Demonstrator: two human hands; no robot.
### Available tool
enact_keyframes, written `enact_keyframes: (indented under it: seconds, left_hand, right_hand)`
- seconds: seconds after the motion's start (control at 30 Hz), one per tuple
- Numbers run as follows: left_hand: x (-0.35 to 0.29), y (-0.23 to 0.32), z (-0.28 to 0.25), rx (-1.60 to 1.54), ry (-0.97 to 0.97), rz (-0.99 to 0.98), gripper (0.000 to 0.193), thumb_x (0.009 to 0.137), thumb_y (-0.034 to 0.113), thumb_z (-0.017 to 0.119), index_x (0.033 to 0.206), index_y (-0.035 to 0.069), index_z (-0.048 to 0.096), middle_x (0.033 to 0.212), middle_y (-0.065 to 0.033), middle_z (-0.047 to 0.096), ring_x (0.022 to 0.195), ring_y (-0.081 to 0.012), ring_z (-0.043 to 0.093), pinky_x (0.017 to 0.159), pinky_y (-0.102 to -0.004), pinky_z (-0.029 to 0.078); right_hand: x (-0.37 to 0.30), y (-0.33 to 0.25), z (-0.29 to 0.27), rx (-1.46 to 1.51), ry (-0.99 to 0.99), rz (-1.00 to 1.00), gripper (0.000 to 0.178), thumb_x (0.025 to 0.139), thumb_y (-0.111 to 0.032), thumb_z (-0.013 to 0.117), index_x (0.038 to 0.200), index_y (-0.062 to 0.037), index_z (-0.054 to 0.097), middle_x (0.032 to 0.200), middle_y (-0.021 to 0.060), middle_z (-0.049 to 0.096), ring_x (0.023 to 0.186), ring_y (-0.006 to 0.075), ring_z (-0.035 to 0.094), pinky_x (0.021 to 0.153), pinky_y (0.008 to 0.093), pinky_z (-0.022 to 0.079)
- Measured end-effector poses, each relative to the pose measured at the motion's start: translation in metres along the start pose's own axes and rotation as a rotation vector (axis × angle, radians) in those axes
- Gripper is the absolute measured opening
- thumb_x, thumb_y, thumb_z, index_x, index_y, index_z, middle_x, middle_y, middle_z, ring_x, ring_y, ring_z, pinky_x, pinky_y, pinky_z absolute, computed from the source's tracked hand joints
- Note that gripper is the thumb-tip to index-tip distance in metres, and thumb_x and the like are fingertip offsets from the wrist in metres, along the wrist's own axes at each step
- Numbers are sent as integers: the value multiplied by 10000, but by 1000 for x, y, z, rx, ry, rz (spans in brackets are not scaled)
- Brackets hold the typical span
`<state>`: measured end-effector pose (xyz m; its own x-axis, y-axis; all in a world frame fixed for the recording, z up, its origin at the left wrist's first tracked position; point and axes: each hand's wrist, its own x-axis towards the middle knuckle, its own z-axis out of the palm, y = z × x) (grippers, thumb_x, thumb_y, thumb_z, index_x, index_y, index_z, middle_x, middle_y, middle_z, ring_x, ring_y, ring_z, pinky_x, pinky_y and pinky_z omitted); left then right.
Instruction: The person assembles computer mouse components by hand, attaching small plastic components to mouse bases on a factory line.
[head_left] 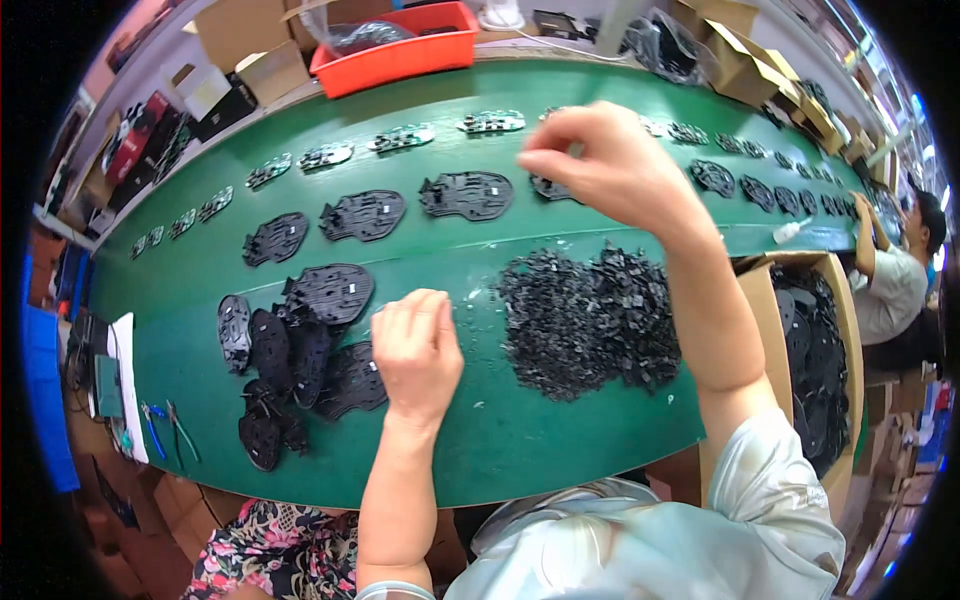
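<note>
While just beside the left grip (418,350), a heap of black shells (310,355).

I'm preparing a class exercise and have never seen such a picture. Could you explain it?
There is no machine: these are a person's bare left hand and right hand. The single picture comes from a wide fisheye camera on that person's head, so straight edges bend. On the green table lie rows of greenish boards and flat black plates, and a pile of small black pieces. The left hand is beside a heap of black parts; the right is over the rows. I cannot tell whether either holds anything.
</note>
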<state>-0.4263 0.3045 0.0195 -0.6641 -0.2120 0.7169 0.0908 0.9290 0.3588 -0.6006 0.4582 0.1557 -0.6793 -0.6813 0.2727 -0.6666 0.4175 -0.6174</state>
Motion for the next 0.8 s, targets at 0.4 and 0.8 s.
enact_keyframes:
  seconds: [0.4,0.8]
  left_hand:
    - [8,-9,-39,226,205,-204,90,844,67,676,928,43,694,940,-78,695,872,-232,643,804,-340,474]
    - [5,-61,-99,109,563,-633,176,892,121,669,1014,-1,705,903,-47,699,756,-103,602,698,-250,497]
  right_hand:
    - [-84,94,-6,-131,67,270,138,780,-95,645,883,-31,709,797,166,687,752,317,667,729,388,520]
    - [-74,149,17,-54,-161,-207,315,627,117,597,885,-46,674,940,116,620,961,332,570,853,396,465]
